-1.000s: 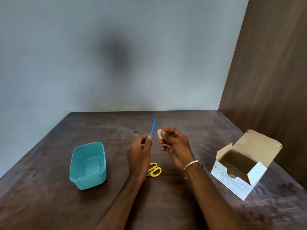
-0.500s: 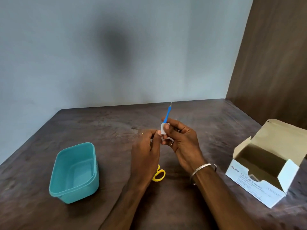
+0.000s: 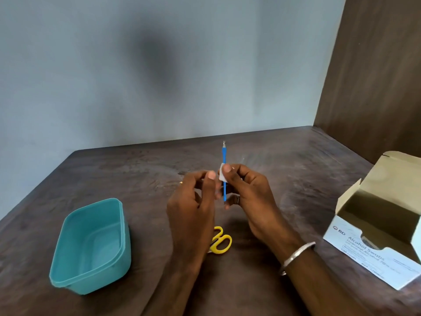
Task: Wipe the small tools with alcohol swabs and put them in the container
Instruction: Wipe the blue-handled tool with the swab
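I see a dark wooden table (image 3: 284, 169) filling the lower half of the view, set against a grey wall (image 3: 91, 76). At the right sits an open swab box (image 3: 373, 245) (its label reads "Alcohol Swabs"), flaps up. On the near left stands a teal container (image 3: 91, 247), upright. My two hands are raised over the middle of the table, close together. My right hand (image 3: 252, 201) pinches a white swab (image 3: 222, 175) against a thin blue tool (image 3: 224, 172), thumb on the swab, fingers curled behind; a bracelet (image 3: 296, 256) circles that wrist. The tool stands nearly upright, its small metal tip pointing to the far side. My left hand (image 3: 193, 206) is just beside the tool with fingers curled, thumb up near the shaft; I cannot tell whether it grips the lower end. Yellow scissors (image 3: 219, 242) lie on the table under my hands, partly hidden by the left wrist.
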